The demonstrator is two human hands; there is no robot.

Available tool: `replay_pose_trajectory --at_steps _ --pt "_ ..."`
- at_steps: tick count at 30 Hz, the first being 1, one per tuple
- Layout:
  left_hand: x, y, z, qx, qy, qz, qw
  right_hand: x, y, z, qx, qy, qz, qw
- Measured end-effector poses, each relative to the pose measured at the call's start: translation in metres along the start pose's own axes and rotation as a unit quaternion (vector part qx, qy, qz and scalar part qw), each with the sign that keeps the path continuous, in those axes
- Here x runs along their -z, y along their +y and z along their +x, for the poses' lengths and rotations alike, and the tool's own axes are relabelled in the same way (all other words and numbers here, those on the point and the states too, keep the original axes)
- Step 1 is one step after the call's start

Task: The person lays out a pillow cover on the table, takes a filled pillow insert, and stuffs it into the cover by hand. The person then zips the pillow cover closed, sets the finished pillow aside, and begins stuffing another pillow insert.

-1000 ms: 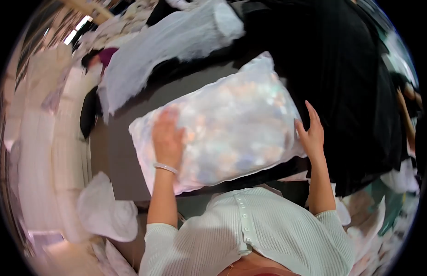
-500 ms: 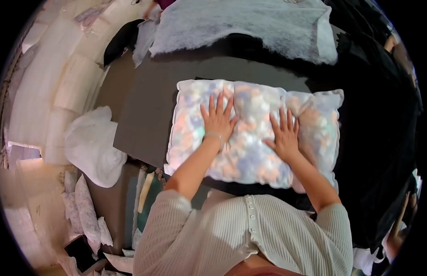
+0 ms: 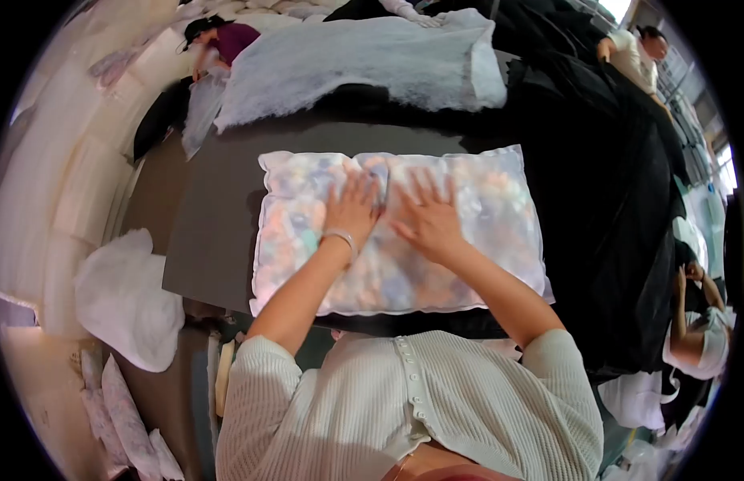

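A white see-through pillow (image 3: 372, 280) filled with pastel orange, purple and green pieces lies flat in front of me. My left hand (image 3: 353, 210) presses on its left half, fingers spread, with a thin bracelet at the wrist. Just right of the pillow's middle, my right hand (image 3: 428, 220) lies palm down on the cover, fingers apart and slightly blurred. Neither hand grips anything. The pillow rests on a dark grey table (image 3: 215, 208).
White fluffy batting (image 3: 364, 60) lies across the table's far side, and a white wad (image 3: 131, 301) hangs at the left edge. Black fabric (image 3: 604, 232) is heaped on the right. Several people, including one in a purple top (image 3: 234, 42), are around the table.
My right hand has shifted left across the pillow, closer to my left hand. The pillow looks flatter and more even on its right side. The camera view has tilted up and shifted.
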State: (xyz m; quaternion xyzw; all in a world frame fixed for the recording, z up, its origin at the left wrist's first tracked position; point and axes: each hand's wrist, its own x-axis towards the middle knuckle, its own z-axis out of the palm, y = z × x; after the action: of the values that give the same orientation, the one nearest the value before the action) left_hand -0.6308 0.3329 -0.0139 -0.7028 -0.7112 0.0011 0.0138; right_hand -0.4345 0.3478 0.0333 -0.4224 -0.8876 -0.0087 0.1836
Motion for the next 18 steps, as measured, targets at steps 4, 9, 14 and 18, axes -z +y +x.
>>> replay_pose_trajectory --at_steps 4,9,14,18 --pt "-0.024 0.012 -0.059 -0.068 -0.054 -0.027 0.996 -0.060 -0.013 0.006 0.025 0.043 0.054 0.997" --pt "-0.002 -0.007 -0.037 -0.102 0.024 -0.095 0.990 -0.071 0.015 -0.008 0.012 0.091 0.098 0.991" --pt "0.039 -0.099 -0.072 0.097 0.214 -0.206 0.950 0.011 0.080 -0.003 -0.026 0.222 0.101 0.969" --pt "-0.024 -0.182 -0.110 0.302 0.086 -0.512 0.799 0.034 0.192 -0.045 -0.328 0.116 -0.041 0.937"
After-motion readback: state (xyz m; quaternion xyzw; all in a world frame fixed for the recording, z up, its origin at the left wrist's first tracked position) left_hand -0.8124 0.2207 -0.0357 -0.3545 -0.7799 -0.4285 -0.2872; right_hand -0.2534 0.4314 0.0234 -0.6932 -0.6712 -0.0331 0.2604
